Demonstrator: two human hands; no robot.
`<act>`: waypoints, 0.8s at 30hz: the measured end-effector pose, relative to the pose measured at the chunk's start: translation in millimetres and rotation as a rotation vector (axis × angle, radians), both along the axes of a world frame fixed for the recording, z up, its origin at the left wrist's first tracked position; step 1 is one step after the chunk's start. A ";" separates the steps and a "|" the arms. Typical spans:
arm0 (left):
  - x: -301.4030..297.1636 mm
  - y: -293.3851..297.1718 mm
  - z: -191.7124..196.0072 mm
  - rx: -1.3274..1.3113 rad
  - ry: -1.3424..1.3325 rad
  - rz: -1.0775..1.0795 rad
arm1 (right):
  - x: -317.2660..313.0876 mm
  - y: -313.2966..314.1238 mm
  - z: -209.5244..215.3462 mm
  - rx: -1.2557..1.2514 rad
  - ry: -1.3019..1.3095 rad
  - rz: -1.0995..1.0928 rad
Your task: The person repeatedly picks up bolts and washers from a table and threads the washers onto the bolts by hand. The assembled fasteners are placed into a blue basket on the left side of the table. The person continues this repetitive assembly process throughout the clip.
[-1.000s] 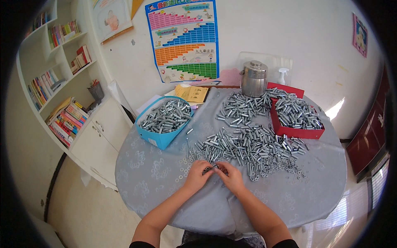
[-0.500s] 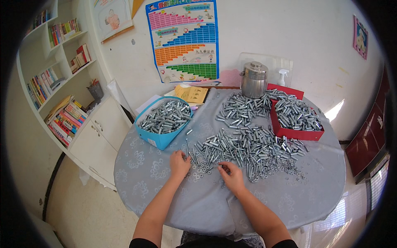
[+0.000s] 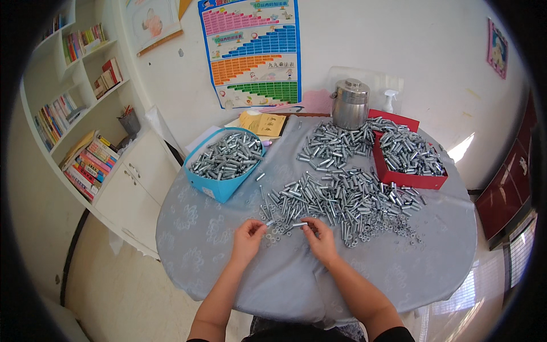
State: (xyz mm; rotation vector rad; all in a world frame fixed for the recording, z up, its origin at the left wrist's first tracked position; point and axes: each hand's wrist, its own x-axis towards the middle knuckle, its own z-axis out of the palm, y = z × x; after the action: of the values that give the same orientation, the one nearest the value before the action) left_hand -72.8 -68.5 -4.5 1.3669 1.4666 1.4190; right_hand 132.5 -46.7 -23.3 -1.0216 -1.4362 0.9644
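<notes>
From my remote feed, both hands sat at six o'clock on the round table [image 3: 188,245]. My right hand [image 3: 322,242] pinched a small metal sleeve [image 3: 298,224] by its end; the left hand [image 3: 248,239] curled its fingertips at a tiny part I couldn't make out. The loose pile of sleeves [image 3: 342,196] lay just beyond, toward twelve. A blue bin [image 3: 219,185] sat at ten o'clock, a red tray [image 3: 410,179] at two, its contents blurring together.
</notes>
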 end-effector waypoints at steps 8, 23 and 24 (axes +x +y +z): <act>22.1 -24.2 -6.7 -0.034 -0.221 -0.102 | 1.4 -8.9 13.5 -0.022 -0.028 0.126; 28.9 -30.1 -1.9 -0.102 -0.306 -0.174 | -6.5 -18.4 18.7 0.170 -0.269 0.229; 31.0 -30.7 -4.1 -0.110 -0.327 -0.181 | -7.5 -18.6 19.0 0.177 -0.255 0.239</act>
State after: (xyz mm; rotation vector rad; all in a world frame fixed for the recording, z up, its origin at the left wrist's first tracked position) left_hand -41.8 -99.2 -8.6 1.1082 1.1602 1.3504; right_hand 125.0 -65.3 -4.3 -0.8784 -1.8545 0.8784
